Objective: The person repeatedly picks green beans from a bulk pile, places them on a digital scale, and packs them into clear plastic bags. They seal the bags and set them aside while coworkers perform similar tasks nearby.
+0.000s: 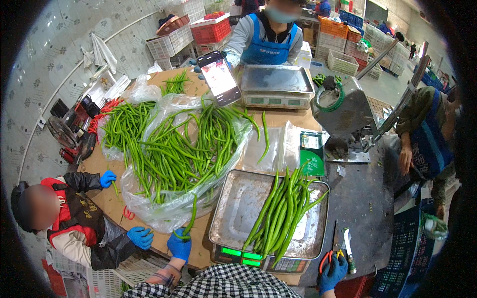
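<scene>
My left hand (pixel 179 244), in a blue glove, holds a long green chili pepper (pixel 193 216) by its lower end, close to the near edge of a clear plastic bag (pixel 164 216). Many long green peppers (pixel 167 160) lie heaped in and beside that bag. My blue-gloved right hand (pixel 332 273) rests on the yellow and red handles of scissors (pixel 336 238), whose blades point away from me. A knife (pixel 348 249) lies just right of them. Between my hands stands a digital scale (pixel 227 219) with a metal pan, and a bundle of green peppers (pixel 281 216) lies on it.
A co-worker (pixel 270 41) across the table holds a phone (pixel 219 78) above it, beside a second scale (pixel 277 83). Another person (pixel 70 223) is at the left, another (pixel 428 134) at the right. Plastic packaging bags (pixel 262 149) and a metal machine (pixel 344 108) stand beyond my scale.
</scene>
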The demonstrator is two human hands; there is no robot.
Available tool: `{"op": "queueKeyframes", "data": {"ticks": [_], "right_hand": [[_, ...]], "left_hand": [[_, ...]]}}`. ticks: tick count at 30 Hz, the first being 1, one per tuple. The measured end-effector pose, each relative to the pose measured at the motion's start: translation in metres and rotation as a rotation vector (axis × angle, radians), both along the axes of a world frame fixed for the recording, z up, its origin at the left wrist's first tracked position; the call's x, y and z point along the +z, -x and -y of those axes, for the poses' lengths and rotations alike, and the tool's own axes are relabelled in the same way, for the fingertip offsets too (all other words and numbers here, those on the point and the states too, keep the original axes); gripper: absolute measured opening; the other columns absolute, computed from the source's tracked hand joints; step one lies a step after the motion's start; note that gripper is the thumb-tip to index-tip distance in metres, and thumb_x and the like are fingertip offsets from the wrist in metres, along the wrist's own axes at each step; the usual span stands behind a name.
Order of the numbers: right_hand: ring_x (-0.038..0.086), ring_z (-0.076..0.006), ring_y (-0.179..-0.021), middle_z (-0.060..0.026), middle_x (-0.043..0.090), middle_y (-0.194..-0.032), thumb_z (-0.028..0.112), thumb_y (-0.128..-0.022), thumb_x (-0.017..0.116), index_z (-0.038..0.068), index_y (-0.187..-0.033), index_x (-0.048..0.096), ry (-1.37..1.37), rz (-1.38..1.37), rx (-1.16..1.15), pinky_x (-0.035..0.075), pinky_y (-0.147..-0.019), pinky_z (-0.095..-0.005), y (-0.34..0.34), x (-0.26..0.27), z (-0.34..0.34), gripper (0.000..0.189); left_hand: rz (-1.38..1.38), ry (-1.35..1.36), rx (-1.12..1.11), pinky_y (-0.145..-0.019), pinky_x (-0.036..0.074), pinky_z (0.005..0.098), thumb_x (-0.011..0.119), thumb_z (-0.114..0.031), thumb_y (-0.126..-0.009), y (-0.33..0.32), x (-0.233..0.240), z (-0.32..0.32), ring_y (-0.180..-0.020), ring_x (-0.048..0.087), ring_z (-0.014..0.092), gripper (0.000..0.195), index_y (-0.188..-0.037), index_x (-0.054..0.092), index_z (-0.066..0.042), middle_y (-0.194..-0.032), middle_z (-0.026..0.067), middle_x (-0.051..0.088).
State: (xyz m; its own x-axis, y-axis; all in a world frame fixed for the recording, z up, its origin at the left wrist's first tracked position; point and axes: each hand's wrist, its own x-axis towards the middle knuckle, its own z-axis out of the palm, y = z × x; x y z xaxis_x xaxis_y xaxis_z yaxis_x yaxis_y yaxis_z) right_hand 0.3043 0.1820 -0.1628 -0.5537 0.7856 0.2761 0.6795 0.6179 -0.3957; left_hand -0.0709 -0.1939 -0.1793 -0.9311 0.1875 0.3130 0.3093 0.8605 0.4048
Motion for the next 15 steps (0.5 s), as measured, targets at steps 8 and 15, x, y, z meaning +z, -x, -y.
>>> {"op": "queueKeyframes", "data": {"ticks": [8, 15], "right_hand": [[0.050, -0.0416, -0.109, -0.0241, 0.053, -0.120, 0.013, -0.075, 0.056, -0.002, -0.122, 0.052, -0.018, -0.076, 0.004, 0.036, -0.097, -0.0470, -0.001, -0.002, -0.001, 0.050], [0.044, -0.0402, -0.118, -0.0223, 0.048, -0.129, 0.016, -0.081, 0.059, 0.004, -0.129, 0.048, -0.037, -0.035, -0.034, 0.032, -0.103, -0.0451, -0.001, -0.001, 0.002, 0.051]], "left_hand": [[0.026, -0.214, -0.094, -0.066, 0.050, 0.0382, 0.058, -0.017, -0.087, 0.004, 0.007, 0.004, -0.080, 0.065, 0.032, 0.025, -0.109, 0.063, -0.007, -0.090, 0.0184, 0.065], [-0.017, -0.709, -0.083, -0.058, 0.040, 0.0281, 0.048, -0.013, -0.095, 0.002, 0.087, -0.042, -0.065, 0.047, 0.012, 0.038, -0.130, 0.046, -0.001, -0.092, 0.0014, 0.056]]}}
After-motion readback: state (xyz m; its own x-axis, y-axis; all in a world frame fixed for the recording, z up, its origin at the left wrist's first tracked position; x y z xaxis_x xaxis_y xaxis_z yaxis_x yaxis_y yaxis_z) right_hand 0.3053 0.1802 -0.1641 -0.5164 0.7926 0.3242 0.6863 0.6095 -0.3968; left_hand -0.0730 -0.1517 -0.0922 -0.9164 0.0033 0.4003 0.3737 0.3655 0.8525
